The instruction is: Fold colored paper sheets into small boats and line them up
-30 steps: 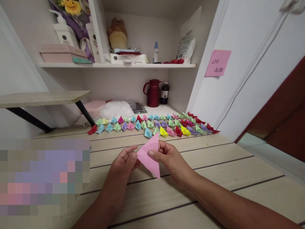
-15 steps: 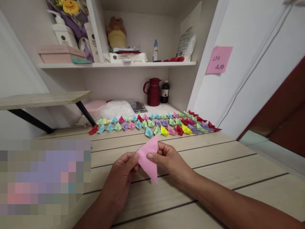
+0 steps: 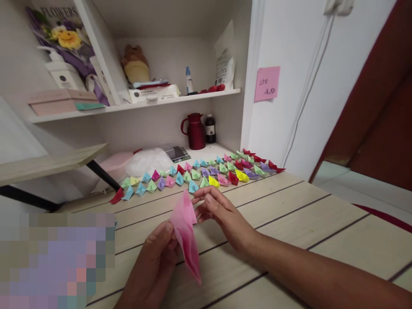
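Above the near desk (image 3: 289, 223), the left hand (image 3: 157, 253) has its grip closed on the pink paper (image 3: 185, 234) at its left edge, and the right hand (image 3: 222, 214) nips its top flap. A moment ago the paper faced flat. Now it is turned edge-on, layers spreading, tip hanging down, so a fold seems half opened. Farther off lie rows of paper boats (image 3: 193, 176), well apart from the hands, then a red jug (image 3: 195, 131) under the shelf (image 3: 161, 101).

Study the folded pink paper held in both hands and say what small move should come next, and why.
Probably the right hand should draw its flap away from the left hand, spreading the pink paper open. Each hand pinches one side, and the piece hangs point down above the table, half opened, unlike the finished paper boats lined up behind.
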Demonstrator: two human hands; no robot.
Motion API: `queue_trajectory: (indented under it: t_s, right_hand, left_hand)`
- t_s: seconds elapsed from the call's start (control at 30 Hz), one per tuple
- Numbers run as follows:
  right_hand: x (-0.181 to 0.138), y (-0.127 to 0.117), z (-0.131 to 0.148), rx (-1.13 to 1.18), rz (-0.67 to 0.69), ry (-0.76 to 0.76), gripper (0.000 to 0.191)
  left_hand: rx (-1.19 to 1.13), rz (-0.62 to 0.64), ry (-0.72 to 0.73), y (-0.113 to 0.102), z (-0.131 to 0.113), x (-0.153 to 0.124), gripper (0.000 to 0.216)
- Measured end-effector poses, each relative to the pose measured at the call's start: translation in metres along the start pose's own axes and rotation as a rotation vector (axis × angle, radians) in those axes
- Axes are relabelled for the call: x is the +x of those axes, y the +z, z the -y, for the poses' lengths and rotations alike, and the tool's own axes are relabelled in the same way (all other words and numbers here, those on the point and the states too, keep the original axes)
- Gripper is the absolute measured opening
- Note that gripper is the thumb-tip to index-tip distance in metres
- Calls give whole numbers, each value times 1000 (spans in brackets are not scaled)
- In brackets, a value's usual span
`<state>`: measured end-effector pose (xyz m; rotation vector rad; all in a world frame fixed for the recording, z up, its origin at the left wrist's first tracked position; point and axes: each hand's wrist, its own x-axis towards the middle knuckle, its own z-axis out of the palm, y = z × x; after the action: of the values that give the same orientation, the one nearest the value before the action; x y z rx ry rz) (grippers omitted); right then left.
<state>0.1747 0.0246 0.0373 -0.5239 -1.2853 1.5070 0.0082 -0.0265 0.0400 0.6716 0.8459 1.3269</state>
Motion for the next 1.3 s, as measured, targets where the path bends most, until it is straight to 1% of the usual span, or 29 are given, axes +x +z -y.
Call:
queue_trajectory:
  t_s: [0.13,0.23,0.4,0.57,0.7,0.83,0.93,1.03,1.07,1.13,1.23,1.3]
  right_hand:
    - [-2,-1,5,-74,4,-56,28]
    - [-4,-1,8,-92,41,-68,31]
    - [-5,3,11,-43,95,-5,35]
    - [-2,5,10,22,46,27,28]
    - [1,3,7,24,40,118,40]
    - [1,3,4,17,119,167,47]
    - [0,3,1,-36,149,193,44]
    - [-2,1,-2,-111,172,204,37]
    - [-2,1,-3,-121,166,216,38]
    - [-1,0,-4,-153,111,230,38]
    - [-1,1,-5,-189,28,234,32]
    - [-2,3,-8,-200,31,252,30]
  left_hand:
    - [-26,-2,-36,-4,4,1,20]
    - [-32,-1,-37,-9,6,4,22]
    - [28,39,-60,-12,7,7,23]
    - [114,70,-39,-12,11,7,24]
    - [156,83,-44,-14,15,10,25]
    - [147,60,-40,-20,14,15,25]
    - [217,75,-57,-25,9,17,24]
    - [340,128,-83,-27,5,16,25]
    - [372,147,-84,-27,4,15,24]
    - [418,181,-84,-28,4,14,23]
    - [461,199,-74,-28,6,15,21]
    - [493,203,-60,-28,8,16,21]
